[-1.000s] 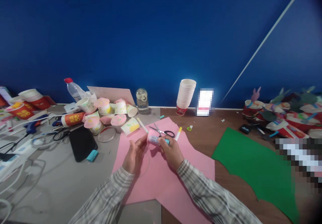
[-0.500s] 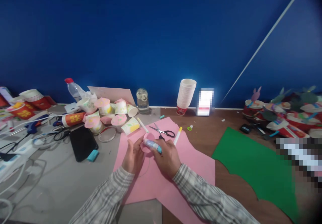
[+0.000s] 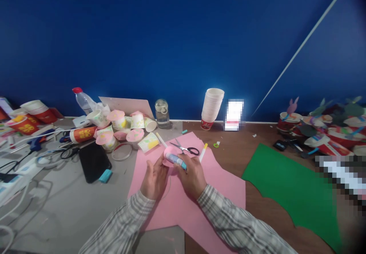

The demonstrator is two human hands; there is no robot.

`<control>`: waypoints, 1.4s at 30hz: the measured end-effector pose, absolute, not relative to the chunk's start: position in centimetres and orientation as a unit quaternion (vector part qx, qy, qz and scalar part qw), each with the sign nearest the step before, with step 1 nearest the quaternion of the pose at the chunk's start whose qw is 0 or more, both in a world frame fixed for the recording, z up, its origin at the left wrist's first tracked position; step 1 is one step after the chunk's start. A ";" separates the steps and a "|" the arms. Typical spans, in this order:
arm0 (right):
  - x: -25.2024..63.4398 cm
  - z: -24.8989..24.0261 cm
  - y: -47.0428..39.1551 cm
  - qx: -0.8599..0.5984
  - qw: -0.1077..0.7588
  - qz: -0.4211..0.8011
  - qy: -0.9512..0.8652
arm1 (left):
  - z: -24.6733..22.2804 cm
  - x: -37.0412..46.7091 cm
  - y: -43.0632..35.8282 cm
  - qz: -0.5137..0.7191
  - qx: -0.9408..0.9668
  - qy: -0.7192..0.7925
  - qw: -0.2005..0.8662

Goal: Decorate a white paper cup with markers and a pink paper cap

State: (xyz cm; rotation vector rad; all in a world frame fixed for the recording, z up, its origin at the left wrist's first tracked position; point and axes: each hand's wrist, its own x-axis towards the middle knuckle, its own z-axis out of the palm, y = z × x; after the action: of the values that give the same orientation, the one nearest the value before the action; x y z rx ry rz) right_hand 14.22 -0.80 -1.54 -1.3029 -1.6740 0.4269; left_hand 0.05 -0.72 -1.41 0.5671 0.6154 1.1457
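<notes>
My right hand (image 3: 193, 176) grips a clear-and-blue glue stick (image 3: 176, 160) and presses its end against a small round piece of pink paper (image 3: 169, 151). My left hand (image 3: 154, 180) pinches that piece by its left edge, above a large pink sheet (image 3: 171, 218). Just beyond my hands, black-handled scissors (image 3: 193, 151) lie partly open on the sheet. A yellow-capped marker (image 3: 203, 152) rests to the right of them. Left of the scissors, a patterned paper cup (image 3: 149, 142) lies on its side. A blue cap (image 3: 105, 176) lies to the left, near a black phone (image 3: 93, 162).
Several patterned cups with pink tops (image 3: 116, 120) crowd the back left, near cables and a power strip (image 3: 17, 178). A glass jar (image 3: 162, 115) and a tall stack of paper cups (image 3: 212, 107) stand by the blue wall. Green sheet (image 3: 286, 185) and decorated cups (image 3: 290, 120) lie right.
The glue stick and the pink piece have shifted slightly up and right with both hands. The stick's end has moved across the paper.
</notes>
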 end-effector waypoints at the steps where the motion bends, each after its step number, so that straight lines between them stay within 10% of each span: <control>1: 14.5 -1.3 -0.8 -0.517 0.462 0.168 -0.701 | -1.4 0.0 -0.6 0.537 0.256 0.282 0.753; 21: 15.0 -1.5 0.6 -0.547 0.485 0.248 -0.636 | -1.0 0.0 -0.3 0.575 0.306 0.287 0.703; 33: 14.3 -0.1 -1.5 -0.468 0.390 0.032 -0.792 | -0.1 -0.7 0.2 0.524 0.291 0.231 0.766; 42: 14.0 -1.9 -0.2 -0.589 0.523 0.316 -0.530 | -0.8 0.6 -1.4 0.539 0.325 0.295 0.719</control>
State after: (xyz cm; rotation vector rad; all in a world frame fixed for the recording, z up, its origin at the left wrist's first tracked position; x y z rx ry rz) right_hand 14.02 -0.24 -1.88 -1.4100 -1.2690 0.7559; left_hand 0.63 -1.36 -0.79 0.7189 0.6519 1.1929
